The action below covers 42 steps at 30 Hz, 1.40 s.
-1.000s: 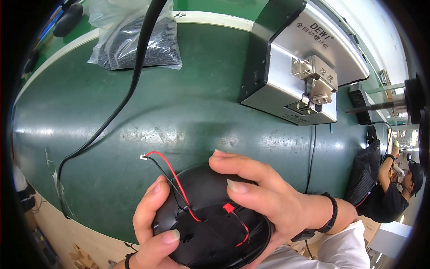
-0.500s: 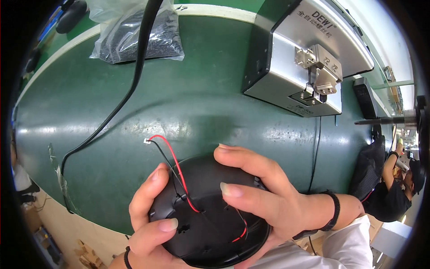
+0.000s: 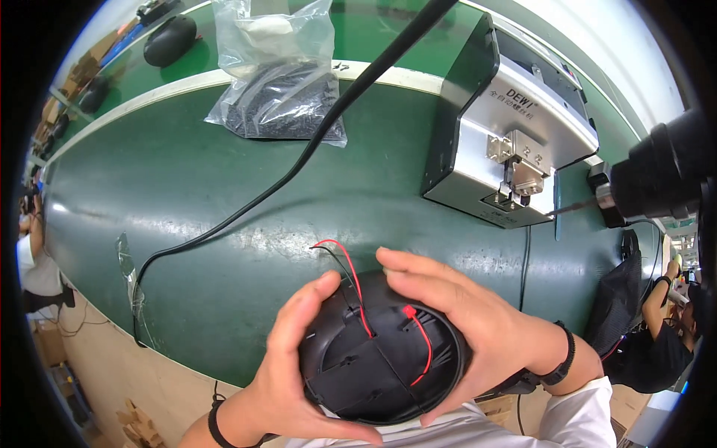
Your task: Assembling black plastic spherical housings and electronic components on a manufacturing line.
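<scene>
Left hand [image 3: 287, 373] and right hand [image 3: 485, 321] grip opposite sides of a rounded black housing [image 3: 351, 384], apparently to steady it, leaving red and black wires [image 3: 358, 290] clear between the hands.

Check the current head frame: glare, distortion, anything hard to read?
Head view: pale glare patches on the green worktop, bright highlights on the clear plastic bag; head view: fisheye bends the pale border strip into an arc, and the corners go black; head view: the black round housing images dark, so its fine detail is hard to make out.
</scene>
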Motion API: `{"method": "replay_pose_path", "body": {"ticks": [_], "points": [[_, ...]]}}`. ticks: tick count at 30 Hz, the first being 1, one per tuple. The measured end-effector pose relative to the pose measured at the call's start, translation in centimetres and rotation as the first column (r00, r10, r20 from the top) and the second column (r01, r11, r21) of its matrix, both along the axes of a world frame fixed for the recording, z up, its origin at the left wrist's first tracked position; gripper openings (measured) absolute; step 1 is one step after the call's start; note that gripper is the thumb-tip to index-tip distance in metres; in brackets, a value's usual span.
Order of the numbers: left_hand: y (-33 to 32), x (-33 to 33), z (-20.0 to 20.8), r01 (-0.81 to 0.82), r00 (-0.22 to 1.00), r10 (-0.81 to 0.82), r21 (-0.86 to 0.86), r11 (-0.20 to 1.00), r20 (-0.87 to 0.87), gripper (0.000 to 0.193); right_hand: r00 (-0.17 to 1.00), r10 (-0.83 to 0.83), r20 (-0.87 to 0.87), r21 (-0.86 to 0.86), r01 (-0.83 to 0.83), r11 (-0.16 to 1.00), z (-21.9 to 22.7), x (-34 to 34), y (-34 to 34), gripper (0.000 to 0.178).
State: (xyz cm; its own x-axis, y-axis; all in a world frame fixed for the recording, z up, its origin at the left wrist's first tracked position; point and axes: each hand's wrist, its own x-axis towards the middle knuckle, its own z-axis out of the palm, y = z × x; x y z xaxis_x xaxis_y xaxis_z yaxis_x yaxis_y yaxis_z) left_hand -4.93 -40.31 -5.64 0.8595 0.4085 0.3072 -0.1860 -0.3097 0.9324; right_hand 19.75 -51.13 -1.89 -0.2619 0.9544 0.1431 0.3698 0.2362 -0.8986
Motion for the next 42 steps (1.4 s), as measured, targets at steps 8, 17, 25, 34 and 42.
{"method": "replay_pose_path", "body": {"ticks": [8,17,25,34,42], "points": [[-0.3,0.6,0.5,-0.058,0.998,0.060,0.088,0.994,-0.020,0.133,1.000,-0.005,-0.027,0.087,0.007,0.996,-1.1,-0.4,-0.3,0.127],[0.1,0.7,1.0,-0.050,0.996,0.065,0.219,0.974,-0.064,0.140,0.998,-0.062,-0.007,0.118,0.063,0.991,-1.2,-1.3,-0.9,0.128],[0.6,1.1,1.5,-0.063,0.996,0.076,0.231,0.971,-0.049,0.132,0.987,-0.163,-0.014,0.164,0.163,0.973,-1.0,-2.2,-1.2,0.135],[3.7,1.5,7.2,-0.036,0.991,-0.039,-0.536,0.843,-0.128,0.127,0.952,-0.178,-0.251,0.358,0.262,0.896,0.7,-2.7,0.8,0.117],[3.2,0.8,7.8,0.024,0.990,-0.126,-0.789,0.614,-0.067,0.106,0.954,-0.252,0.160,0.544,0.127,0.829,7.2,-2.8,2.8,0.075]]}}
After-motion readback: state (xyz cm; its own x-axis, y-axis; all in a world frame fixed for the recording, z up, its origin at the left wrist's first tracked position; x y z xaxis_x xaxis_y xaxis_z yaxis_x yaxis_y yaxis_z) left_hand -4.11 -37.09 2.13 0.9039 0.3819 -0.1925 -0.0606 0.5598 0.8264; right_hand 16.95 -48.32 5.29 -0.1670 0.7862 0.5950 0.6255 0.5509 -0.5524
